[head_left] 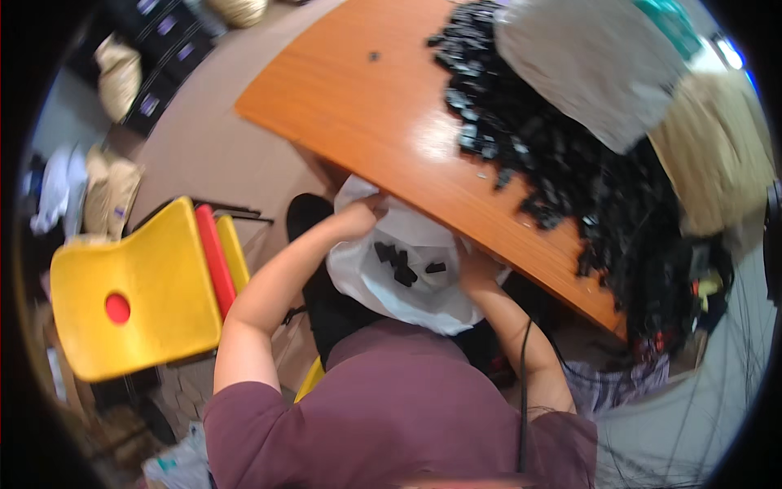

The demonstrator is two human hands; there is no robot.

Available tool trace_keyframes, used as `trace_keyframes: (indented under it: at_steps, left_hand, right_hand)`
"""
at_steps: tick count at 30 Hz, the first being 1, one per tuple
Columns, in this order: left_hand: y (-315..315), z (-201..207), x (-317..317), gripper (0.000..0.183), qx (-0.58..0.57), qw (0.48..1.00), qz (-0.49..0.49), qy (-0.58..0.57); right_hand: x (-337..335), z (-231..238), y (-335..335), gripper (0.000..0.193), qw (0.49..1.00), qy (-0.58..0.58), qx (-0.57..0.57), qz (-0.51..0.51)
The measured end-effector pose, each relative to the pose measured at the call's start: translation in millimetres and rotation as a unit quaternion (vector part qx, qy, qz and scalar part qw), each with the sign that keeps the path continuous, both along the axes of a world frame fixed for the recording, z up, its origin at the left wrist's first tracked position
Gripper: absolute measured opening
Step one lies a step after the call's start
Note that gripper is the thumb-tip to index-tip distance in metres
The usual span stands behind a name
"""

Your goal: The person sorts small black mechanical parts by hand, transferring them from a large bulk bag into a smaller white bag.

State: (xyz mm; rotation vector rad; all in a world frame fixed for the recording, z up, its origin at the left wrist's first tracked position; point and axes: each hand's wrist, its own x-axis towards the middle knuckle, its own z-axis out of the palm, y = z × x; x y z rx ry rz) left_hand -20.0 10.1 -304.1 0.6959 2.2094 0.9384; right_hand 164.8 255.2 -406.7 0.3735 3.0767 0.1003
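Observation:
A white plastic bag (366,279) lies across my lap, its mouth spread wide below the table's edge. Several small black pieces (397,266) rest on the bag's inner bottom; they look like plastic parts, too small to name. At the upper left of the bag's rim, my left hand (360,218) is closed on the plastic. My right hand (479,269) grips the rim on the opposite side, its fingertips partly hidden by the bag and the table edge.
A wooden table (366,114) stands ahead, with a big heap of black parts (562,155) on its right. A whitish sack (590,65) and a tan bag (713,155) lie over the heap. Stacked yellow and red chairs (147,301) stand at left. A black cable (524,391) hangs past my right arm.

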Motion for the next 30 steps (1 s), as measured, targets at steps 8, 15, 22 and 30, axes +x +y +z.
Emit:
trace_keyframes:
  at_steps: [8, 15, 22, 30]
  left_hand:
    - [11.3, 64.9, 48.8, 0.033, 0.066, 0.985, -0.035, -0.153]
    - [44.2, 29.0, 47.0, 0.026, -0.19, 0.785, -0.12, 0.577]
    - [104.2, 34.2, 90.9, 0.061, -0.011, 0.791, -0.494, 0.361]
    - [92.1, 2.3, 93.5, 0.076, -0.202, 0.8, -0.525, 0.21]
  right_hand:
    - [94.4, 73.1, 29.2, 0.053, 0.991, 0.031, 0.017, -0.127]
    - [73.7, 126.3, -5.4, 0.092, 0.968, -0.217, -0.125, -0.033]
    - [112.3, 126.3, -18.3, 0.072, 0.962, -0.101, -0.251, -0.041]
    - [166.8, 255.8, 53.6, 0.023, 0.892, -0.053, -0.425, -0.143]
